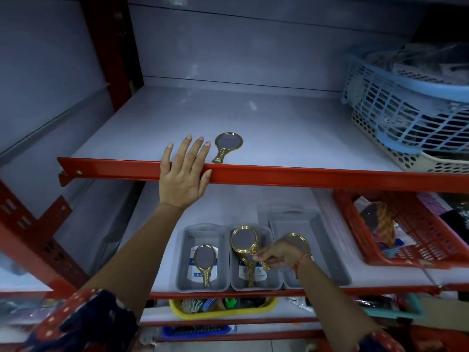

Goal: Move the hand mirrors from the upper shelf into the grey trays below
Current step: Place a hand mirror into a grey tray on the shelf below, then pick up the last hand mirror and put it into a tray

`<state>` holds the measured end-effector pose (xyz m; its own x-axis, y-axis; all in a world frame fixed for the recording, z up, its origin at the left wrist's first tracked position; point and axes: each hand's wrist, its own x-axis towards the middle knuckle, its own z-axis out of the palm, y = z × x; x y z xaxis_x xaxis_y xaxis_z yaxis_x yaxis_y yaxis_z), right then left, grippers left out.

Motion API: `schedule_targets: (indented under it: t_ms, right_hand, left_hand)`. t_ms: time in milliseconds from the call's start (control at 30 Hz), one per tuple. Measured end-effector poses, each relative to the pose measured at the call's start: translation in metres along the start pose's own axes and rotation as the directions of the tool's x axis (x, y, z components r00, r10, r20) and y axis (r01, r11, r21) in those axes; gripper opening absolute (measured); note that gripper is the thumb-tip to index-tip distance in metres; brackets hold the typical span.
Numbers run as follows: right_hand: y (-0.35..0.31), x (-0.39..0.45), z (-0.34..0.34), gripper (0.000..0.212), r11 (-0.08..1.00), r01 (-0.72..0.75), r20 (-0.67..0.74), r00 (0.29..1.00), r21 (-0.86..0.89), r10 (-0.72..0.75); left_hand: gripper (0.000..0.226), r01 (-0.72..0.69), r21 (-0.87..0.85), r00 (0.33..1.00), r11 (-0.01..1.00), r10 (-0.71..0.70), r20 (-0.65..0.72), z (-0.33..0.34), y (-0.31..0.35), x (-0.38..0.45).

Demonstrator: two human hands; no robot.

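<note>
Your left hand (184, 174) lies flat and open on the red front edge of the upper shelf (279, 175), fingers spread onto the shelf board, holding nothing. Just right of its fingertips one gold hand mirror (227, 148) rests on the shelf, handle toward you.

Your right hand (278, 255) is down at the three grey trays, fingers pinched on the handle of a gold mirror (300, 241) held over the right tray (327, 240). Immediately left of that hand, the middle tray (275, 280) holds another mirror (243, 243), its head propped up. Further left, the left tray (182, 262) holds one mirror (205, 261) lying flat.
</note>
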<state>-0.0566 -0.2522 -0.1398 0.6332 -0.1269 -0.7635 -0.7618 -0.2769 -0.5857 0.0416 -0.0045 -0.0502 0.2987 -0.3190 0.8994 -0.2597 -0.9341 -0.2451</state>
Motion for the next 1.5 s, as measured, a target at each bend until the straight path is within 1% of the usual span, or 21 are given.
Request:
schedule_targets:
  t_ms: [33, 167, 200, 300, 333, 400, 433, 500, 533, 567, 633, 667, 733, 867, 967, 1067, 1167, 1267, 1367, 1433, 1500]
  right_hand:
    - [0.003, 0.006, 0.003, 0.051, 1.0, -0.009, -0.001, 1.0, 0.013, 0.009]
    - [0.016, 0.016, 0.012, 0.027, 0.999, -0.002, -0.04, 0.999, 0.035, 0.004]
    - [0.019, 0.016, 0.014, 0.027, 0.999, -0.003, -0.048, 0.999, 0.035, 0.005]
    - [0.026, 0.023, 0.019, 0.036, 1.0, 0.03, -0.077, 0.997, 0.0, -0.03]
    - [0.025, 0.023, 0.021, 0.034, 0.999, 0.032, -0.092, 0.995, -0.032, -0.035]
    - [0.026, 0.027, 0.022, 0.013, 0.995, 0.022, -0.098, 0.995, -0.094, -0.031]
    - [0.026, 0.03, 0.022, 0.007, 0.993, 0.012, -0.089, 0.996, -0.117, -0.022]
    - [0.027, 0.035, 0.02, 0.014, 0.988, -0.001, -0.078, 0.997, -0.156, -0.012]
    - [0.025, 0.035, 0.018, 0.01, 0.98, 0.02, -0.072, 0.997, -0.199, -0.035]
    - [0.021, 0.033, 0.017, 0.007, 0.967, 0.056, -0.088, 0.993, -0.248, -0.081]
    - [0.008, 0.016, 0.015, 0.025, 0.957, 0.115, -0.11, 0.983, -0.267, -0.149]
    - [-0.002, 0.004, 0.014, 0.028, 0.955, 0.139, -0.108, 0.979, -0.26, -0.172]
    - [-0.021, -0.015, 0.011, 0.025, 0.942, 0.196, -0.097, 0.968, -0.273, -0.229]
    - [-0.061, -0.058, 0.001, 0.023, 0.903, 0.347, -0.071, 0.925, -0.253, -0.375]
    - [-0.086, -0.09, -0.008, 0.029, 0.878, 0.436, -0.045, 0.891, -0.197, -0.453]
    - [-0.107, -0.122, -0.014, 0.032, 0.835, 0.523, -0.019, 0.845, -0.172, -0.534]
    - [-0.127, -0.149, -0.019, 0.029, 0.788, 0.604, -0.014, 0.792, -0.123, -0.61]
    - [-0.147, -0.162, -0.026, 0.024, 0.736, 0.676, -0.053, 0.734, -0.035, -0.677]
    - [-0.166, -0.164, -0.032, 0.024, 0.701, 0.713, -0.146, 0.692, -0.009, -0.707]
    - [-0.18, -0.158, -0.033, 0.029, 0.706, 0.708, -0.199, 0.693, 0.007, -0.693]
    - [-0.194, -0.146, -0.032, 0.036, 0.738, 0.675, -0.244, 0.716, 0.004, -0.654]
  left_hand:
    - [0.051, -0.001, 0.005, 1.0, 1.0, 0.001, -0.001, 0.0, 0.0, 0.0]
    - [0.051, -0.001, 0.005, 1.0, 1.0, 0.001, -0.008, 0.001, 0.0, 0.0]
    - [0.051, -0.001, 0.005, 1.0, 1.0, 0.001, -0.011, 0.001, 0.0, 0.0]
    - [0.051, -0.002, 0.011, 1.0, 1.0, 0.002, -0.02, 0.002, 0.0, 0.0]
    - [0.051, -0.003, 0.011, 1.0, 1.0, 0.003, -0.023, 0.002, -0.001, 0.0]
    - [0.051, -0.005, 0.014, 1.0, 1.0, 0.005, -0.023, 0.002, -0.001, 0.0]
    - [0.051, -0.005, 0.016, 1.0, 1.0, 0.005, -0.023, 0.002, -0.001, 0.0]
    - [0.051, -0.003, 0.016, 1.0, 1.0, 0.003, -0.022, 0.002, 0.0, 0.0]
    - [0.051, -0.002, 0.016, 1.0, 1.0, 0.002, -0.021, 0.002, 0.0, 0.0]
    - [0.051, -0.001, 0.015, 1.0, 1.0, 0.001, -0.019, 0.002, 0.0, 0.0]
    - [0.051, -0.001, 0.012, 1.0, 1.0, 0.001, -0.014, 0.001, 0.0, 0.0]
    - [0.051, -0.001, 0.011, 1.0, 1.0, 0.001, -0.012, 0.001, 0.0, 0.0]
    - [0.051, -0.001, 0.01, 1.0, 1.0, 0.001, -0.007, 0.001, 0.0, 0.0]
    - [0.051, 0.002, 0.002, 1.0, 1.0, -0.002, 0.006, 0.0, 0.0, 0.0]
    - [0.05, 0.007, -0.008, 1.0, 1.0, -0.007, 0.016, -0.001, 0.0, 0.0]
    - [0.05, 0.007, -0.017, 1.0, 1.0, -0.007, 0.019, -0.002, 0.0, 0.001]
    - [0.05, 0.006, -0.019, 1.0, 1.0, -0.006, 0.017, -0.002, 0.0, 0.001]
    - [0.05, 0.008, -0.018, 1.0, 1.0, -0.008, 0.014, -0.002, 0.0, 0.001]
    - [0.049, 0.004, -0.012, 1.0, 1.0, -0.004, 0.0, -0.002, -0.001, 0.001]
    - [0.049, 0.001, -0.008, 1.0, 1.0, -0.001, -0.006, -0.001, -0.001, 0.001]
    - [0.049, 0.004, -0.005, 1.0, 1.0, -0.004, -0.007, 0.0, -0.001, 0.001]
